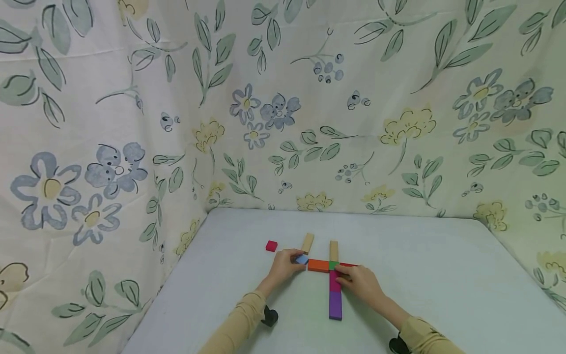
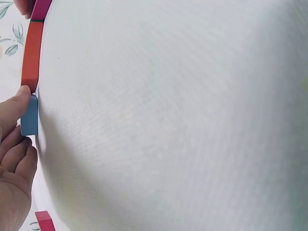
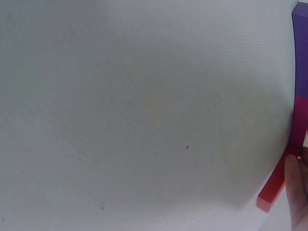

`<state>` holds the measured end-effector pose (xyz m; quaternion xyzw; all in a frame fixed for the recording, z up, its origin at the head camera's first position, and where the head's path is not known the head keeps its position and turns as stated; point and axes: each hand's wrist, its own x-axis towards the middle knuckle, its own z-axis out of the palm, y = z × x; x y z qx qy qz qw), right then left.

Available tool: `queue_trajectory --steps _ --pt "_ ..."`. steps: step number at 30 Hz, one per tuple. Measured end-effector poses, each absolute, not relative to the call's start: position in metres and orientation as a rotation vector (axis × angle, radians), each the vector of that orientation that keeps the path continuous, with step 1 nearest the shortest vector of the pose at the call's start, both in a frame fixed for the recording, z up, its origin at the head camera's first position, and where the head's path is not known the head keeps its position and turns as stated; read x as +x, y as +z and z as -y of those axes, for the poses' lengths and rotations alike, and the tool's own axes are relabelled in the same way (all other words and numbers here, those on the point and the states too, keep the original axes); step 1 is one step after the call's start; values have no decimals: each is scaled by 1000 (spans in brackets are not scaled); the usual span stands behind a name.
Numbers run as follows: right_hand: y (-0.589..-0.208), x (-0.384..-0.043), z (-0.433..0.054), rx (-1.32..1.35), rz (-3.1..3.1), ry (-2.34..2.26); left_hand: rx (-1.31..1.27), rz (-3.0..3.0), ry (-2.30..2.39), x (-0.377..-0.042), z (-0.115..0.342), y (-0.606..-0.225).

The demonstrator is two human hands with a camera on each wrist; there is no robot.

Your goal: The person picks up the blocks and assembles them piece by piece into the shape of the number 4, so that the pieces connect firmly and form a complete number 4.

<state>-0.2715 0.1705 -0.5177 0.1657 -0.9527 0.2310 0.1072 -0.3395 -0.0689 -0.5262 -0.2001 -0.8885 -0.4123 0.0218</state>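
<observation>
My left hand (image 1: 285,265) pinches a light blue block (image 1: 302,259) between thumb and fingers, beside the left end of an orange block (image 1: 318,265). In the left wrist view the blue block (image 2: 30,115) is nearly in line with the orange one. A cross of flat blocks lies on the table: orange at left, a small green block (image 1: 333,265) in the centre, natural wood (image 1: 333,250) behind, red (image 1: 348,265) at right, magenta (image 1: 335,282) and purple (image 1: 335,306) in front. My right hand (image 1: 362,284) rests its extended fingertips at the centre, partly covering the red and magenta blocks.
A small red-pink block (image 1: 271,246) lies left of the cross. Another natural wood block (image 1: 308,243) lies just behind my left fingers. The white table (image 1: 442,275) is backed by a floral cloth (image 1: 309,113), which also hangs along both sides.
</observation>
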Motion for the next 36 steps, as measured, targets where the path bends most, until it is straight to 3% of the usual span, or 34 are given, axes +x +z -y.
queue_trajectory --steps 36 --pt "-514 -269 -169 472 2810 657 -625 2750 -1287 -334 66 -515"
